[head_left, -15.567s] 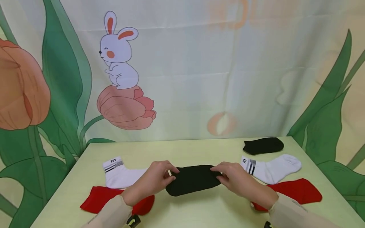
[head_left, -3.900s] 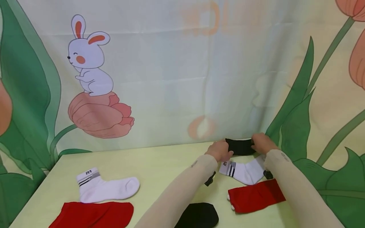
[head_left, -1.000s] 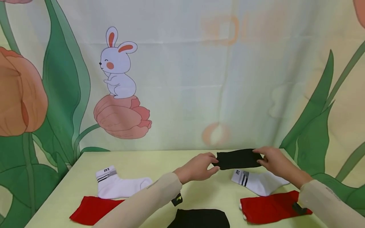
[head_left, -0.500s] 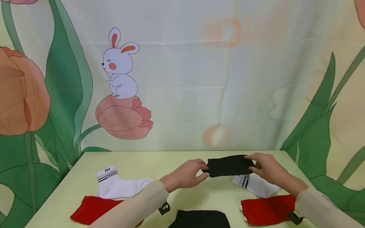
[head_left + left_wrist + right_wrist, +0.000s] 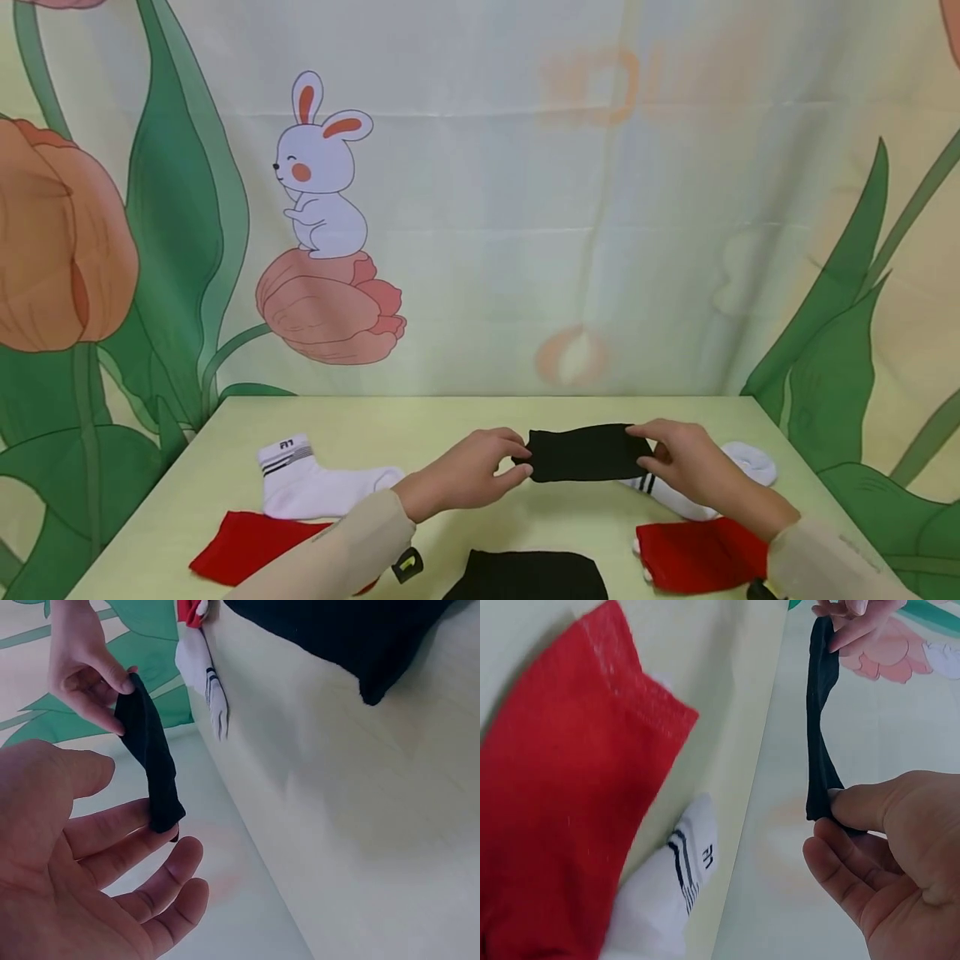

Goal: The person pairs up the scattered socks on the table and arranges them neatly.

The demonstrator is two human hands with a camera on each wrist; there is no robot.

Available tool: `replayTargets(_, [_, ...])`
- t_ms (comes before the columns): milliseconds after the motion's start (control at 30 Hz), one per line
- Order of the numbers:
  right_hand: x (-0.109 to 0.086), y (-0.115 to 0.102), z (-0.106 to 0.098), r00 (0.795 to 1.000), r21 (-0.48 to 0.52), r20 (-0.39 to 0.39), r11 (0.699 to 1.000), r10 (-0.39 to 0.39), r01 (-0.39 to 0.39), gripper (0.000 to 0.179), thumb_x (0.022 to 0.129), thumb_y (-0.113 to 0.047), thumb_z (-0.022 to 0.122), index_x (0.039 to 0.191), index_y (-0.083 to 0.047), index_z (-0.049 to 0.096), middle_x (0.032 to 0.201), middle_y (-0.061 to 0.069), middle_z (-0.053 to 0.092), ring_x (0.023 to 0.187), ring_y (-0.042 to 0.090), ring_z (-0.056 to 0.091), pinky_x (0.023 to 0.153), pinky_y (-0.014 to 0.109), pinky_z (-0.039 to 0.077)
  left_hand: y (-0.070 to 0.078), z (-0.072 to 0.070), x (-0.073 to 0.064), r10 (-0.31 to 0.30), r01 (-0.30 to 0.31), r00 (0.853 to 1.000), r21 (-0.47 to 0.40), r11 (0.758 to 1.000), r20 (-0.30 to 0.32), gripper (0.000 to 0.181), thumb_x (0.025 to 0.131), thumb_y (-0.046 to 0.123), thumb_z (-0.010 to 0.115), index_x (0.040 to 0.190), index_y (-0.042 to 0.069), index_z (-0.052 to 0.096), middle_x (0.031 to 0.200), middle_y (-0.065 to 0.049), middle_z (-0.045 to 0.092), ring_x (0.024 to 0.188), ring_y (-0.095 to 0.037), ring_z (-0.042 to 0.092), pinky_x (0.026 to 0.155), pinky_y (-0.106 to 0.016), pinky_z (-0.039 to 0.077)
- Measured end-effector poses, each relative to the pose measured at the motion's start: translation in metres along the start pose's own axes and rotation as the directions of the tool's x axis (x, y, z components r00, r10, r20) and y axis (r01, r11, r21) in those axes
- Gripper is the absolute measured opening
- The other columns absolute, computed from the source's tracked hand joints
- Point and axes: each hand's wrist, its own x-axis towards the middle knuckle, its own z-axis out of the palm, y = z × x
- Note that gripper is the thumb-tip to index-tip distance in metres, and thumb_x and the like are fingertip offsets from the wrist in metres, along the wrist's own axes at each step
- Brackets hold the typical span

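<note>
A black sock is stretched level between both hands, above the table. My left hand holds its left end at the fingertips; in the left wrist view the thumb stands off from the cloth and the sock's end lies at the index and middle fingers. My right hand pinches the other end between thumb and fingers. Another black sock lies at the table's front edge, partly out of frame. Behind the right hand, a white striped sock is partly hidden.
On the left lie a white striped sock and a red sock, partly under the left sleeve. A second red sock lies at the right, near the right forearm. A printed curtain hangs behind the table.
Earlier both hands reached to the back right, where the black sock lay. Since then they have lifted it and brought it left and toward me. The other black sock now lies at the front.
</note>
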Motion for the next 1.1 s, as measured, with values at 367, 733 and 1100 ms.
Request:
replayTargets(367, [-0.008, -0.022, 0.006, 0.999, 0.017, 0.015, 0.999, -0.031, 0.030, 0.043, 0.086, -0.004, 0.082, 0.127, -0.002, 0.069, 0.092, -0.006, 0.064, 0.067, 0.000, 0.049, 0.063, 0.021, 0.051, 0.003, -0.007, -0.027, 0.025, -0.026, 1.000, -0.053, 0.998, -0.011, 0.028, 0.105, 0.023, 0.059, 0.120, 0.004, 0.074, 0.124, -0.008, 0.068, 0.111, -0.021, 0.066, 0.095, -0.034, 0.053])
replayTargets(733, [-0.015, -0.039, 0.013, 0.995, 0.078, 0.033, 0.993, -0.095, 0.092, 0.043, 0.086, -0.004, 0.081, 0.127, -0.001, 0.069, 0.096, 0.000, 0.066, 0.066, -0.001, 0.049, 0.061, 0.021, 0.050, 0.006, -0.008, -0.053, -0.007, 0.008, 1.000, -0.091, 0.996, 0.005, 0.026, 0.105, 0.025, 0.060, 0.115, 0.008, 0.077, 0.118, -0.001, 0.070, 0.106, -0.018, 0.066, 0.092, -0.032, 0.053])
replayTargets(1100, [-0.022, -0.056, 0.024, 0.987, 0.107, 0.074, 0.985, -0.140, 0.132, 0.046, 0.086, -0.004, 0.081, 0.130, -0.002, 0.068, 0.107, 0.004, 0.070, 0.066, -0.003, 0.051, 0.065, 0.021, 0.053, 0.003, -0.007, -0.077, -0.024, 0.026, 1.000, -0.160, 0.987, 0.017, 0.023, 0.105, 0.023, 0.061, 0.109, 0.010, 0.079, 0.110, 0.004, 0.071, 0.090, -0.004, 0.063, 0.084, -0.032, 0.056])
